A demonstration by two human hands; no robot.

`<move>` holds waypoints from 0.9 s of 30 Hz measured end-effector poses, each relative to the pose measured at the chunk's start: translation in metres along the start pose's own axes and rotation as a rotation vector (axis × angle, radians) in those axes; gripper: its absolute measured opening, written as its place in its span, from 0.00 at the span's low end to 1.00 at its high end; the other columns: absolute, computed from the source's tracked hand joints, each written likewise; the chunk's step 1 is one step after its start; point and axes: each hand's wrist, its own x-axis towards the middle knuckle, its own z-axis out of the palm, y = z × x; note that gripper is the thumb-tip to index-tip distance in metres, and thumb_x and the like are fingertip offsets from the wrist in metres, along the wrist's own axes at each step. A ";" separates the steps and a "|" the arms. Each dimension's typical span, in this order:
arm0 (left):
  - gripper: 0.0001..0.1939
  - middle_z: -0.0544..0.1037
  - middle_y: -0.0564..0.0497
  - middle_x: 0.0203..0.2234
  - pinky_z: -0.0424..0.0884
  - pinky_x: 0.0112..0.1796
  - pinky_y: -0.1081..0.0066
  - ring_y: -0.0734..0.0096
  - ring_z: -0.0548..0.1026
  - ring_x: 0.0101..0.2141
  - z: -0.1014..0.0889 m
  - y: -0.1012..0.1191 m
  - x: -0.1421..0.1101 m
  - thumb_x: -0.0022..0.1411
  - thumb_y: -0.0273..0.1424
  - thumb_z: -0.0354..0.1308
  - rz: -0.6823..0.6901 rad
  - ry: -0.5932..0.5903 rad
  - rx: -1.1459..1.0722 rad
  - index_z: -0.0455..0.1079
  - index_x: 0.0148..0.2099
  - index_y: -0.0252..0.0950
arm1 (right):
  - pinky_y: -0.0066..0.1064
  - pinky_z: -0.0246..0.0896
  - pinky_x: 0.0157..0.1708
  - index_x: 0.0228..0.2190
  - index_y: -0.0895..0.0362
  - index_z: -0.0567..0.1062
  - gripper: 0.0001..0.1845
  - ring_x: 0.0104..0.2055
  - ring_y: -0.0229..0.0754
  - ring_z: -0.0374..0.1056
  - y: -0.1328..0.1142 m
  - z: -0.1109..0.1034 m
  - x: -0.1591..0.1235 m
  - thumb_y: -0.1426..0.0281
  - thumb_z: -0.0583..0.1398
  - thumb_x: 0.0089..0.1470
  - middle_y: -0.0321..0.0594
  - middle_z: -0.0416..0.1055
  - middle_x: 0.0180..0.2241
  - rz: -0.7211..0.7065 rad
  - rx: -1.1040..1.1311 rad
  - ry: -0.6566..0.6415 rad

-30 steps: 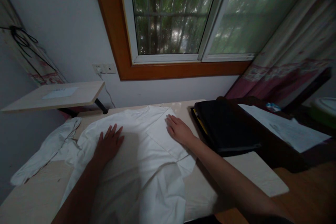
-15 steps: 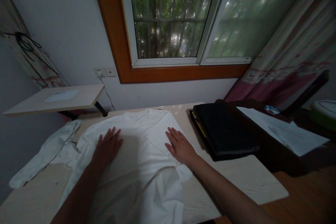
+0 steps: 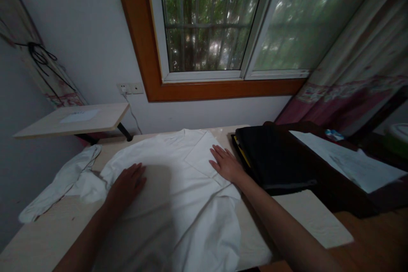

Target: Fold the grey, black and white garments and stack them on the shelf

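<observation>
A white long-sleeved shirt (image 3: 165,195) lies spread on the pale wooden table (image 3: 51,238), its collar towards the wall. One sleeve (image 3: 63,178) stretches out to the left, rumpled. On the right, the other sleeve is folded in over the body of the shirt. My left hand (image 3: 127,182) rests on the left part of the shirt, fingers extended and slightly curled. Flat on the folded right side lies my right hand (image 3: 227,163), its fingers stretched out. Neither hand grips the cloth. Creases run across the lower front, and a shadow covers its middle.
Right of the shirt sits a folded black item (image 3: 274,157) with a yellow edge. Beyond it, papers (image 3: 347,159) lie on a dark surface. A small raised shelf (image 3: 73,119) stands at the back left. Behind the table are a wall socket (image 3: 130,88) and a window (image 3: 210,21).
My right hand has slid to the right along the shirt, and the cloth on that side has spread rightward. My left hand has shifted slightly left and nearer to me.
</observation>
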 end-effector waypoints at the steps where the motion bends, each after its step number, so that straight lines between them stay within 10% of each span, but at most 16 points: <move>1: 0.27 0.68 0.42 0.66 0.58 0.66 0.51 0.54 0.64 0.65 0.002 0.003 0.002 0.72 0.42 0.45 0.000 0.001 0.007 0.68 0.65 0.36 | 0.50 0.41 0.71 0.67 0.57 0.61 0.33 0.73 0.49 0.47 0.004 0.000 0.005 0.53 0.47 0.70 0.50 0.50 0.71 0.010 0.000 -0.006; 18: 0.27 0.61 0.41 0.69 0.53 0.66 0.49 0.55 0.57 0.69 0.013 0.020 0.049 0.74 0.41 0.42 -0.058 -0.001 0.004 0.61 0.69 0.38 | 0.51 0.39 0.69 0.63 0.62 0.66 0.27 0.69 0.54 0.55 0.017 0.005 0.047 0.64 0.47 0.69 0.51 0.59 0.68 0.150 -0.108 0.079; 27: 0.26 0.66 0.40 0.67 0.57 0.64 0.48 0.53 0.62 0.66 0.018 0.016 0.054 0.73 0.41 0.43 -0.051 0.051 0.006 0.65 0.67 0.36 | 0.44 0.61 0.49 0.50 0.60 0.76 0.19 0.54 0.58 0.64 -0.016 -0.008 0.033 0.67 0.50 0.68 0.56 0.70 0.53 0.372 -0.228 0.186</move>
